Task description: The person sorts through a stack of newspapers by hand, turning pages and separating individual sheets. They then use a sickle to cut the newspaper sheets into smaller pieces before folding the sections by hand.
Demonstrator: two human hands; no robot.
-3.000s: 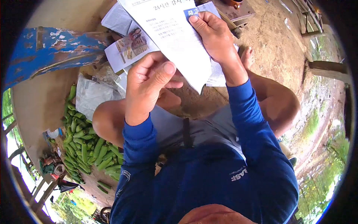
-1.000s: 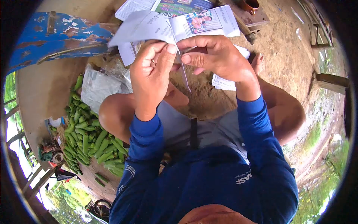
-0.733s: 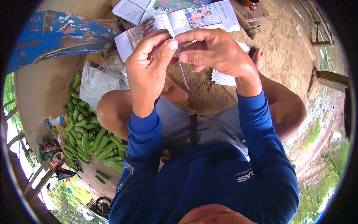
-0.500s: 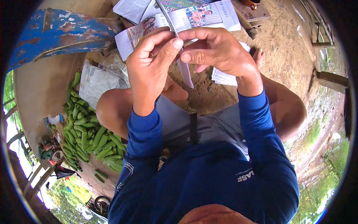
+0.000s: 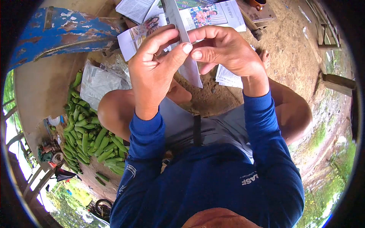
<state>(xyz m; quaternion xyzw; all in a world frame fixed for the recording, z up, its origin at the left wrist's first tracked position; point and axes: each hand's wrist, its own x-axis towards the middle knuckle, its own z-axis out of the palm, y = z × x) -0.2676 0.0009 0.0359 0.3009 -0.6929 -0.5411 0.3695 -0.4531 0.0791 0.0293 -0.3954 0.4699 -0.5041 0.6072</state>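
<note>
A sheet of paper, seen almost edge-on, stands between the person's two hands in front of the knees. The left hand has it pinched, thumb on the near side and fingers bent behind; the right hand is curved, a gap between thumb and forefinger, its tips at the paper's edge (whether gripping or only pressing, I cannot tell). Beyond lie loose printed sheets: a white leaflet with a framed group photo and lettering too small to read, and a coloured sheet showing "65" and "100". More print lies beside the right wrist. At upper right, an orange-brown pot sits on a wooden slab; its contents cannot be made out. Left of the knees, a crumpled clear plastic bag lies next to a heap of long green vegetables on the ground. The blue shirt reads "BASF", with "chemistry" in smaller letters.
</note>
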